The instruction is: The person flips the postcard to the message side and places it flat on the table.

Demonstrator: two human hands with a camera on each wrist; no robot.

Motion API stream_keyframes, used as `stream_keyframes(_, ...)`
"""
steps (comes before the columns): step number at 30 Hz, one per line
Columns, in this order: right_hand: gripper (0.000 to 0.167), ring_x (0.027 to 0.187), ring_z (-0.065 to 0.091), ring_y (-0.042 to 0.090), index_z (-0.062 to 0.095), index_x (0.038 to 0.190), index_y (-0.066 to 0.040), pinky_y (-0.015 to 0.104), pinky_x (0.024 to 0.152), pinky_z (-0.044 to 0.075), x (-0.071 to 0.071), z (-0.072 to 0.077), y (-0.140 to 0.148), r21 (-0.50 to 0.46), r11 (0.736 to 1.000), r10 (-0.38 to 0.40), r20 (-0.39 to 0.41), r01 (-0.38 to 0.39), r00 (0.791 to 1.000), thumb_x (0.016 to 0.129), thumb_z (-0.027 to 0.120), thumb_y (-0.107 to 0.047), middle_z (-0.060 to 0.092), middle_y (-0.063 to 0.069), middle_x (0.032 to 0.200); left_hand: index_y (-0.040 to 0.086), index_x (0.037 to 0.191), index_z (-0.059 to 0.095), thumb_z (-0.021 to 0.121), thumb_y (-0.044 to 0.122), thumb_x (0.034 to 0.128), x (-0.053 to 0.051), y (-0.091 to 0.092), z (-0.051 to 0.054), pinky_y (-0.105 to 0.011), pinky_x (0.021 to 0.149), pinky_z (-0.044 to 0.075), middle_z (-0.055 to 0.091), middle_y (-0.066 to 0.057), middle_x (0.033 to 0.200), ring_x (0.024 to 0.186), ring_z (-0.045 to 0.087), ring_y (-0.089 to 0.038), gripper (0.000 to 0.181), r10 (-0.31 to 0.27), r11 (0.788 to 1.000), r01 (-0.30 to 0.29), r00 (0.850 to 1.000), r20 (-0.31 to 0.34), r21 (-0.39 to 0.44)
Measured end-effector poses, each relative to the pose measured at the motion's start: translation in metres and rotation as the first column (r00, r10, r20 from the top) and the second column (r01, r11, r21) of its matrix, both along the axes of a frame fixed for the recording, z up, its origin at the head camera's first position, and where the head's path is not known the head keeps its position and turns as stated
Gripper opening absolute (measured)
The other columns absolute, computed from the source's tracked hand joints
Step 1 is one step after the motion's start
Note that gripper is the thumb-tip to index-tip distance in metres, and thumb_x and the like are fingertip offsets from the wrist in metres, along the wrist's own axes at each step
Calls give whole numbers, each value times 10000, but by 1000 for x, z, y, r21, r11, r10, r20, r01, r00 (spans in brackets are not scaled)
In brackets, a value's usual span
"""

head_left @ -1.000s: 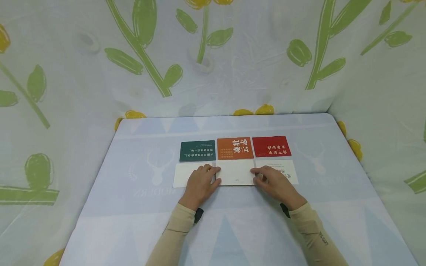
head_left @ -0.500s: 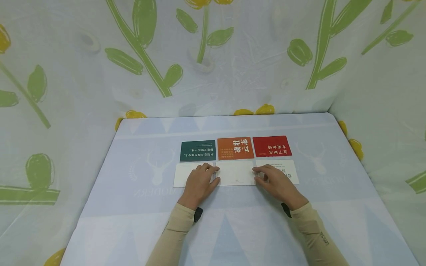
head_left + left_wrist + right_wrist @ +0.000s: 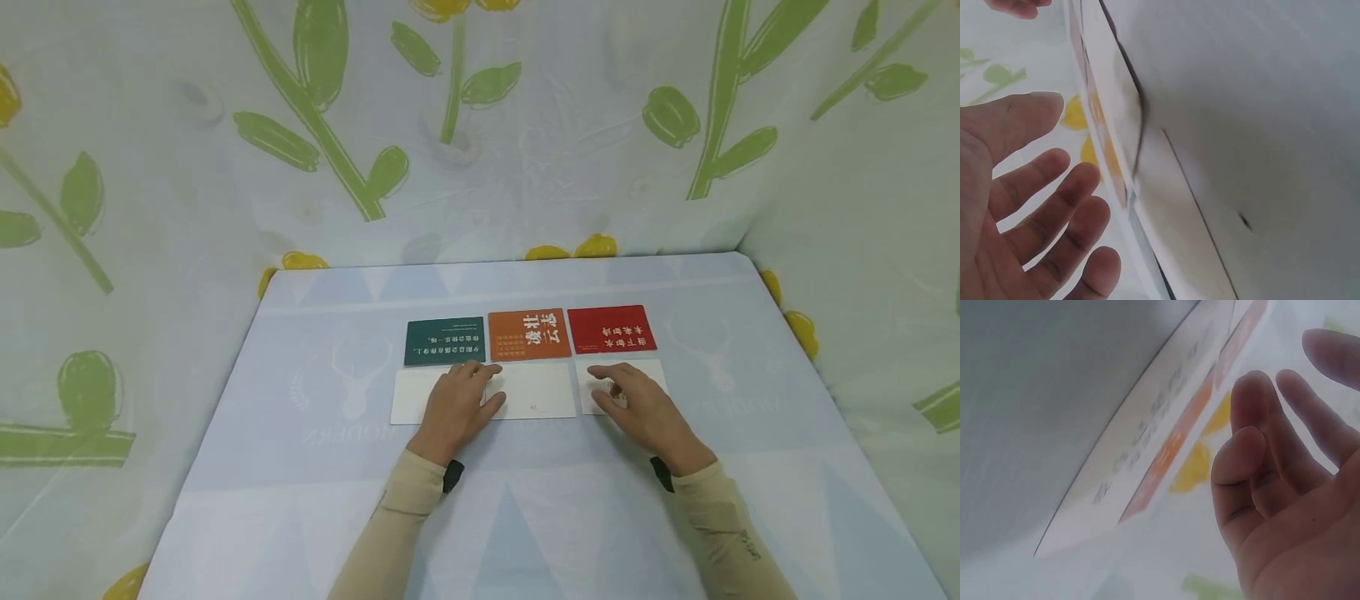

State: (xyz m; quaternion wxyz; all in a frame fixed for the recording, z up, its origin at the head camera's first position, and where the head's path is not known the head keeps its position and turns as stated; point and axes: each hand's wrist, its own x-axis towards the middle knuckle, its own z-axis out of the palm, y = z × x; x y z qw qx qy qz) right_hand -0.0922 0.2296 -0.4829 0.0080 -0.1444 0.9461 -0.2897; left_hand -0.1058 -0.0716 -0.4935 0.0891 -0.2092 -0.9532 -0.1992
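Observation:
Two rows of cards lie flat in the head view. At the back are a green card (image 3: 445,341), an orange card (image 3: 529,334) and a red card (image 3: 611,328). In front lie a left white card (image 3: 411,396), a middle white card (image 3: 534,390) and a right white card (image 3: 651,371) with print. My left hand (image 3: 456,408) hovers over the left and middle white cards, partly hiding them; the left wrist view shows its fingers (image 3: 1079,231) apart from the cards. Above the right white card, my right hand (image 3: 648,412) has loosely bent fingers (image 3: 1244,456) and holds nothing.
A table (image 3: 315,500) with a pale blue printed cloth bears the cards. Behind it and at both sides hangs a white curtain (image 3: 540,183) with green leaves and yellow flowers.
Both hands have come off the middle white card's side edges. The right hand has moved right and its fingers have spread; the left hand has lifted slightly. The cards look unmoved.

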Motion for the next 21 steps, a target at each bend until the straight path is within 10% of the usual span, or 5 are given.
stream_keyframes(21,538,1076,562,351,541,1416,-52,550,861,523,4,9,55,21,993,-112,-52,114,992,922,746,-114,563,200,1347,65,1379,571,737,459,913,-32,64,-2,-385,1031,464,637,-88,1258,1186,570,-262,632,-162,981,162,987,8,-104)
